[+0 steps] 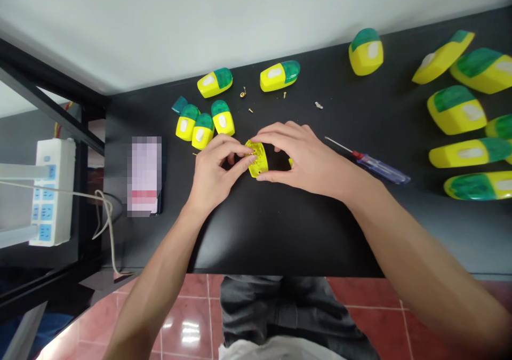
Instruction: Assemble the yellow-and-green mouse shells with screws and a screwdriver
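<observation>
A yellow plastic shell (262, 161) lies with its hollow inside facing up, in front of me. My right hand (302, 154) holds it, with the thumb at its near edge and the fingers at its far edge. At the shell's left side, my left hand (224, 162) has thumb and index finger pinched over the inside. What these fingertips hold is too small to make out. Partly hidden under my right hand is another yellow piece (291, 162). To the right lies a screwdriver (370, 164) with a clear blue and red handle.
Yellow-green plastic cases (223, 118) with white buttons stand behind my left hand; several more (456, 109) are at the right. Small screws (250, 110) and a metal bit (318, 105) lie further back. A phone (144, 176) and a power strip (52, 192) are at left.
</observation>
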